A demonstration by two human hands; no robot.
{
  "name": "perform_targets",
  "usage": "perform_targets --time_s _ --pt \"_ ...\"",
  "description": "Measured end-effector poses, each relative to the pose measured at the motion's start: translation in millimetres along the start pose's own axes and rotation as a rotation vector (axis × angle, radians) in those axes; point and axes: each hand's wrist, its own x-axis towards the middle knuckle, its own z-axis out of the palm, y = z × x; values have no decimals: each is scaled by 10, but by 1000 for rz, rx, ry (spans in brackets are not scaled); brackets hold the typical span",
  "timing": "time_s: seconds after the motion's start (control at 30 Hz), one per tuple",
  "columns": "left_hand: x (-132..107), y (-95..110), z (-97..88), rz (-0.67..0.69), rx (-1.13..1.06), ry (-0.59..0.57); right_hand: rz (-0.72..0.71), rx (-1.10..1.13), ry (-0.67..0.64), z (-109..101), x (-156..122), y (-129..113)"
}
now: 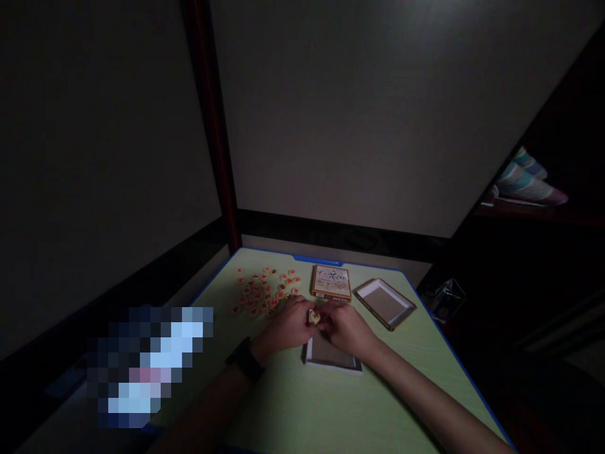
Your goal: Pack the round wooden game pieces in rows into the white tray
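Above an open box tray my two hands come together. Light round Chinese chess pieces, at least one with a dark character, show between them. My left hand, a dark band on its wrist, has its fingers closed against the pieces. From the other side my right hand curls its fingers and thumb onto them. How many pieces are held is hidden by the fingers. The far end of the tray lies under my hands. Loose Chinese chess pieces, marked red or dark, spread over the table left of my hands.
A printed box lies behind my hands. To its right, an open box lid sits hollow side up. The green table has a blue edge and stands near the walls. Something pixelated is at the lower left.
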Motion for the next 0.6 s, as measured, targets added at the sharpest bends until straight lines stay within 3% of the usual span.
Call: perform_targets --time_s 0.23,0.6 --pt "-5 36 -12 -13 -15 14 70 -174 -8 58 -15 -58" --pt "-8 -3 22 20 -10 28 32 -135 28 136 -26 -21"
